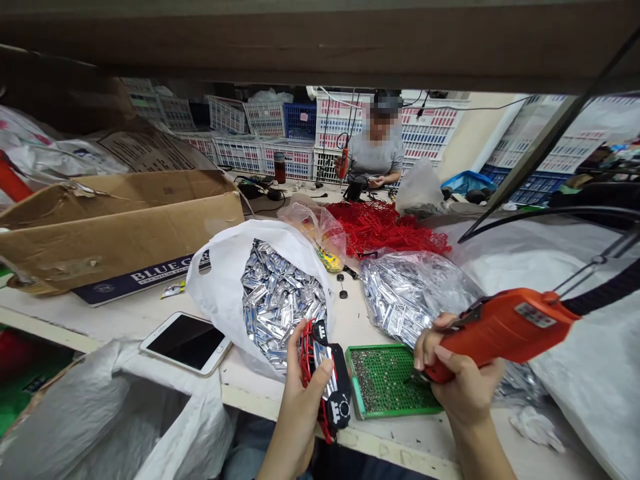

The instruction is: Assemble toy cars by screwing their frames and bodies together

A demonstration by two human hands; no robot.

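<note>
My left hand [301, 400] is closed around a toy car chassis [327, 377] with black ends, red frame parts and a silver plate, held above the table's front edge. In my right hand [463, 377] is an orange electric screwdriver [505, 327], fingers wrapped round its body. Its tip points down-left over a green tray [400, 415] that holds many small screws. Just behind the chassis, a white bag [215, 267] lies open, full of silver plates [280, 293]. A clear bag [400, 287] of similar silver pieces rests behind the tray.
A white phone [185, 341] lies at the left, near a cardboard box [120, 227]. Red plastic frames [385, 227] are heaped farther back. Another person [375, 150] sits across the table. The screwdriver's black cable [613, 287] hangs at the right. A shelf beam [320, 47] runs overhead.
</note>
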